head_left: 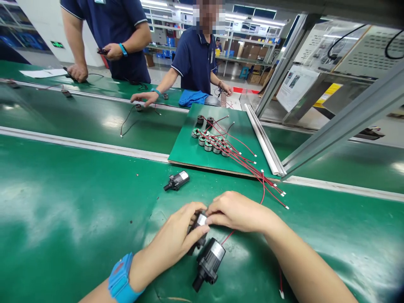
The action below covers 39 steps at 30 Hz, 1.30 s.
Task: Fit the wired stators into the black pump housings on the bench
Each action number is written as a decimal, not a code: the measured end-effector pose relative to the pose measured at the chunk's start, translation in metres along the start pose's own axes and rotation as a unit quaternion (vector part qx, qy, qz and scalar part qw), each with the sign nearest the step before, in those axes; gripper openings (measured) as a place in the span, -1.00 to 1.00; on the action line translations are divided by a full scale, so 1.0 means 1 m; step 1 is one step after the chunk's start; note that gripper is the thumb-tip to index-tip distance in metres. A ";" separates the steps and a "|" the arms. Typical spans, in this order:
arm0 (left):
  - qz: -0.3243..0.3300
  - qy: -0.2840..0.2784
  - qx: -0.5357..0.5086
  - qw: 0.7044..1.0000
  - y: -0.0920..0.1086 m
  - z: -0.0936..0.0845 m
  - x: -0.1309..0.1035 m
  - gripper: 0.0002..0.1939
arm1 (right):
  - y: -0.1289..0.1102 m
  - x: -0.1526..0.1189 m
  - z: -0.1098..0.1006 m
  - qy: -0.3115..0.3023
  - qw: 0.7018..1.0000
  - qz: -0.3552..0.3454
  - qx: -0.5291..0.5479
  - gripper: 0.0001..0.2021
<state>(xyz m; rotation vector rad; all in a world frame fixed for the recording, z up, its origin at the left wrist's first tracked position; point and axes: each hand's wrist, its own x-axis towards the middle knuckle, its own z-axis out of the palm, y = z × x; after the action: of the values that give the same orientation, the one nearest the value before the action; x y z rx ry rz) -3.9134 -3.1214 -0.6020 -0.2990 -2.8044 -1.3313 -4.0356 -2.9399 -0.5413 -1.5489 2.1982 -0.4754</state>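
Note:
My left hand (184, 229) is wrapped round a small black pump (201, 219) with a silver label, low over the green bench. My right hand (235, 212) is closed in a pinch at that pump's upper end, and anything between its fingertips is hidden. Just below lies a second black pump (211, 261), its nozzle toward me and a red wire (227, 237) running from its back end up under my right hand. Farther off, a third pump (176, 181) rests on its side on the bench.
A raised green board (186, 147) bears several round motor parts (208, 145) with red wires (252, 168) trailing over its front edge. Metal frame bars (331, 118) slant up at right. Across the conveyor (94, 120) two people stand; one person's hand (145, 99) reaches to a part there.

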 end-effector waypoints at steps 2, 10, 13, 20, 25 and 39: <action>0.012 -0.010 0.020 1.000 -0.002 -0.002 0.001 -0.76 | 0.007 -0.003 -0.003 -0.014 0.999 -0.024 0.024 -0.80; -0.021 0.209 0.319 0.924 -0.050 -0.037 0.022 -0.44 | 0.053 0.031 -0.028 0.343 0.912 0.127 -0.186 -0.76; -0.013 0.179 0.291 0.940 -0.054 -0.039 0.021 -0.65 | 0.069 0.061 -0.041 0.341 0.880 0.146 -0.297 -0.63; -0.014 0.147 0.243 0.959 -0.039 -0.034 0.008 -0.69 | 0.077 0.106 -0.051 0.315 0.853 0.151 -0.388 -0.77; -0.028 0.126 0.257 0.958 -0.041 -0.027 0.001 -0.48 | 0.074 0.105 -0.045 0.312 0.861 0.143 -0.375 -0.79; -0.033 0.140 -0.013 0.989 -0.018 -0.015 -0.002 -0.71 | -0.022 0.024 0.000 0.275 0.951 -0.026 0.140 -0.61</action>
<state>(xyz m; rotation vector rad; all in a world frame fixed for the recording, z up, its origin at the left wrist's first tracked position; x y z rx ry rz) -3.9159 -3.1447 -0.6065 -0.0165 -2.5847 -1.3081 -4.0248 -2.9693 -0.5334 -1.4403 2.3362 -1.3099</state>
